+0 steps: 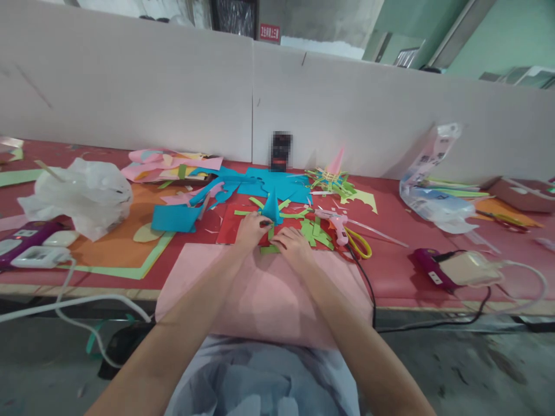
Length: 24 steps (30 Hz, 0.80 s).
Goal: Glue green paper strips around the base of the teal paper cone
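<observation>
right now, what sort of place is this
Probably a craft workroom: a glue gun and loose green paper strips lie on the red worktable, near a blue paper cone.

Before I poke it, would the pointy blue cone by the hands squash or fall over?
The blue cone is probably light, since it looks like rolled paper. A poke might dent it, because paper walls seem thin. It may resist tipping a little, as green strips spread out around its base.

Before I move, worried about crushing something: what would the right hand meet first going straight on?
Probably the green strip in front of the blue cone, just past the right hand; whether they touch is unclear.
</observation>
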Motion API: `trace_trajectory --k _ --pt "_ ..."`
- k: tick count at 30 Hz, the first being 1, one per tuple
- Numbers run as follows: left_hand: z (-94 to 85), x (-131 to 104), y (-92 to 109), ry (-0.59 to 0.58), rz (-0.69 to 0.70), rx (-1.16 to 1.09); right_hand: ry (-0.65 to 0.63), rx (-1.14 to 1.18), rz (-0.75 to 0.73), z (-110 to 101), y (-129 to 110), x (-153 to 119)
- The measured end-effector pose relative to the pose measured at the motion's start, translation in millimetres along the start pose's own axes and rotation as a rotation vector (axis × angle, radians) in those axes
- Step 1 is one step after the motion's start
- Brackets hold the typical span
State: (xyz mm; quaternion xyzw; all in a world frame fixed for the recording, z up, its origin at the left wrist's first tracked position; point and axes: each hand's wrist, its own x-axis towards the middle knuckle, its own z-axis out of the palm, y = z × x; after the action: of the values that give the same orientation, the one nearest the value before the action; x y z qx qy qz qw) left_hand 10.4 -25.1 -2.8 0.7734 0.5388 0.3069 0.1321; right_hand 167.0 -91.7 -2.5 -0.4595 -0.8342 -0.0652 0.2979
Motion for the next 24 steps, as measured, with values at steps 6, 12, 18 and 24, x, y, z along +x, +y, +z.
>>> trace_trajectory --k 6,12,18,24 --pt "-0.1 0 2 -0.019 -0.059 0.026 0.001 0.033 0.020 -2 -2 1" --pt "-3.1 0 0 -0.018 -0.035 -0.040 0.138 0.041 0.148 -5 -3 4" --pt "-2.5 0 -5 0.025 -0.004 -0.127 0.038 -0.024 0.078 7 -4 7" --pt "-0.8 0 -6 0.003 0.008 -0.043 -0.004 -0.053 0.072 12 -5 6"
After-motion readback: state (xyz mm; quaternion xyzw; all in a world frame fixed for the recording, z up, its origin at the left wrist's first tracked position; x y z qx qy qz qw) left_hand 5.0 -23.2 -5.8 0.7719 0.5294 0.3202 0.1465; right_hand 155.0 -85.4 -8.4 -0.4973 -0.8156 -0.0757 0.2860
